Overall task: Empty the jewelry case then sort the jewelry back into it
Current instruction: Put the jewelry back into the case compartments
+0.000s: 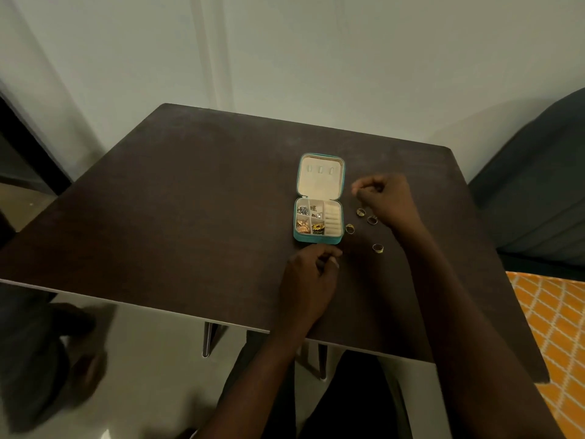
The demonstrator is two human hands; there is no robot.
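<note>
Left hand (308,274): rested loosely curled on the dark brown wooden surface (177,201), just in front of the case; fingers bent inward, and whether they pinched anything could not be told
Right hand (384,198): hovered to the right of the case, fingers drawn together into a loose fist; any item between the fingertips was too small to make out
Small square teal jewelry case with cream lining (318,221): lay open near the middle of the surface, lid (320,177) folded back flat away from the person
Case compartments: four small sections on the left held mixed gold and silver pieces; the padded ring rolls on the right looked bare
Gold rings: four lay loose on the surface right of the case, one (349,229) just beside its wall, two (361,212) (372,220) near the right wrist, one (378,248) nearer the person
Orange patterned cloth (550,327): lay beyond the right edge of the surface
</note>
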